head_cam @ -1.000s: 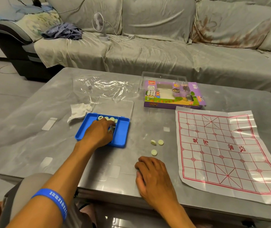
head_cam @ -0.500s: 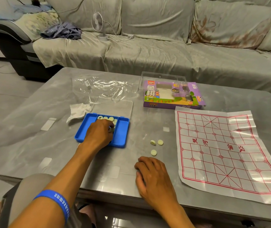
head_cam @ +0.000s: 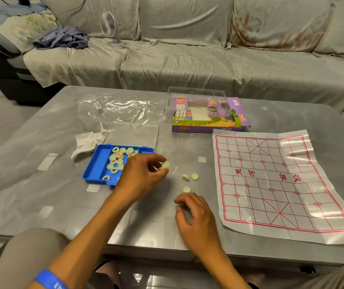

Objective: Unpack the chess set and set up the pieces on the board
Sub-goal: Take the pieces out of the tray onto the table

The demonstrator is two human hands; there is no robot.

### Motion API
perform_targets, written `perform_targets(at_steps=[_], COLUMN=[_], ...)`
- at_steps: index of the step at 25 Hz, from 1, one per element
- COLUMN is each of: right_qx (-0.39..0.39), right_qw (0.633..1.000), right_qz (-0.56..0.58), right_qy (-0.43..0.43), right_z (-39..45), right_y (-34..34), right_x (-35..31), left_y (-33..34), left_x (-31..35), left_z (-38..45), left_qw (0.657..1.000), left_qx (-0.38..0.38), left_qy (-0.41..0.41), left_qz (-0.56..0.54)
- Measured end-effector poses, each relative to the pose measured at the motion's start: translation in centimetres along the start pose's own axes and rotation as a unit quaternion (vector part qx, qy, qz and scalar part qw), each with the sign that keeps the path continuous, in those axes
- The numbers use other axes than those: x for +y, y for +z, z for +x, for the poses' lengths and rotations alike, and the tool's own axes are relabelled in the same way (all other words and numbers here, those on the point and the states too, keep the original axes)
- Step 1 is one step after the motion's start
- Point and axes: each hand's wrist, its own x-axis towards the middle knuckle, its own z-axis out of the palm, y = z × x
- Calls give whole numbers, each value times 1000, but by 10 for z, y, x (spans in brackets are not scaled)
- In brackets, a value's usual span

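Observation:
A blue tray on the grey table holds several pale round chess pieces. My left hand hovers just right of the tray and pinches one pale piece between thumb and fingertips. Three loose pieces lie on the table between the tray and the paper board, which is white with a red grid and lies flat at the right. My right hand rests on the table near the front edge, fingers loosely curled, just below the lowest loose piece.
The purple chess box sits behind the board with a clear lid behind it. A clear tray cover, crumpled plastic wrap and a white tissue lie behind the blue tray. A sofa with a small fan stands beyond the table.
My left hand has lifted out of the blue tray and moved right with one piece pinched in its fingers. The tray's pieces are now uncovered. The right hand has stayed put.

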Motion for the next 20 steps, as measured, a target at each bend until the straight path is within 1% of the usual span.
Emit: perform_targets(at_steps=[1,2,3,5,10,12,14,15,16,17,18,19,20], right_qx=[27,52,65,69,56,44,27,21,18,17,16,15,14], right_qw=[998,994,992,991,993,996,999,999,1000,1000,1000,1000,1000], right_qz=[48,72,85,94,73,56,31,19,10,3,-3,-11,-20], right_qy=[39,60,69,72,70,57,33,21,15,13,13,11,8], right_z=[1,1,2,1,2,3,3,2,2,2,2,2,2], right_y=[-3,-5,-6,-6,-3,-3,-2,-2,-1,-1,1,2,3], right_x=[3,4,5,5,5,4,4,4,5,7,8,9,9], left_y=[14,27,39,57,60,58,48,36,20,2,-19,-38,-51], left_x=[3,4,3,-1,-7,-6,-1,-1,-3,-9,-19,-31,-43], left_z=[-2,-4,-5,-8,-10,-11,-12,-9,-3,8,19,31,41], left_qw=[1000,999,998,997,998,998,999,999,995,987,976,966,956], left_qx=[-28,-51,-67,-81,-57,-57,-35,-1,47,92,109,86,33], left_qy=[5,2,-2,-4,16,13,24,29,26,11,-20,-64,-104], left_qz=[1,2,4,14,13,4,10,37,79,132,186,235,271])
